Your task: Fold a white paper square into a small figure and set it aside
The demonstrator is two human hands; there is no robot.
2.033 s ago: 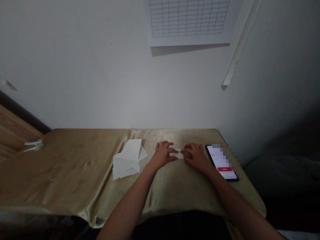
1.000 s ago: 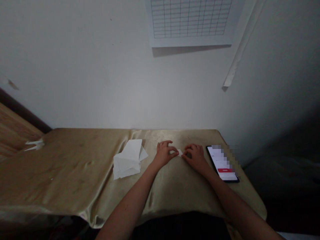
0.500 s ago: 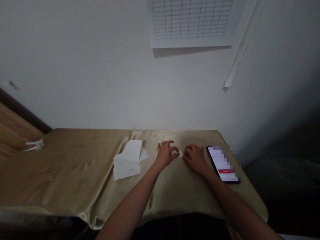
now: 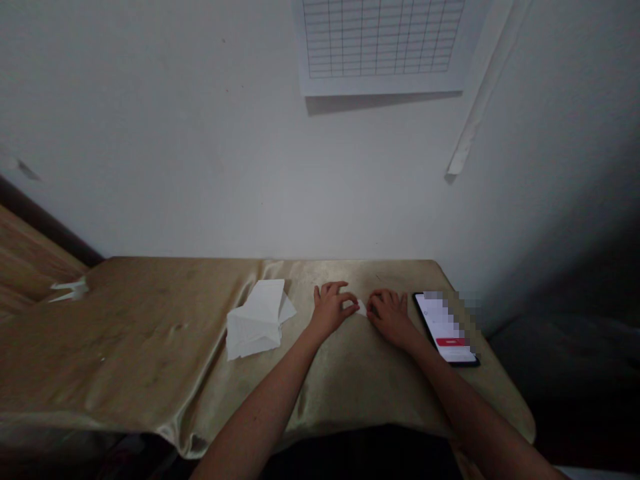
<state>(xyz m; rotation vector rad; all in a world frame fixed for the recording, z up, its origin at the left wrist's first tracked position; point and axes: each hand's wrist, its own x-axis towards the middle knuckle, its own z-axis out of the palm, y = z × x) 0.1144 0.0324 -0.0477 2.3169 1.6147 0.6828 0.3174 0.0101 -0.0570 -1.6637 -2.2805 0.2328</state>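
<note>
A small folded piece of white paper (image 4: 362,307) lies between my two hands, just above the table cloth. My left hand (image 4: 331,309) pinches its left end between thumb and index finger, the other fingers raised and curved. At the opposite end, the fingers of my right hand (image 4: 393,315) are bent together around the paper's edge; their tips are partly hidden. Left of my left hand sits a loose pile of white paper sheets (image 4: 257,319), overlapping at different angles.
A phone (image 4: 445,333) with a lit screen lies right of my right hand. The table has a shiny gold cloth (image 4: 165,347) with folds. Behind it rises a wall with a printed grid sheet (image 4: 383,40). White scraps (image 4: 70,290) lie at the far left.
My right hand has shifted very slightly to the right, and a little more of the small paper shows. My left hand keeps its pinch in place.
</note>
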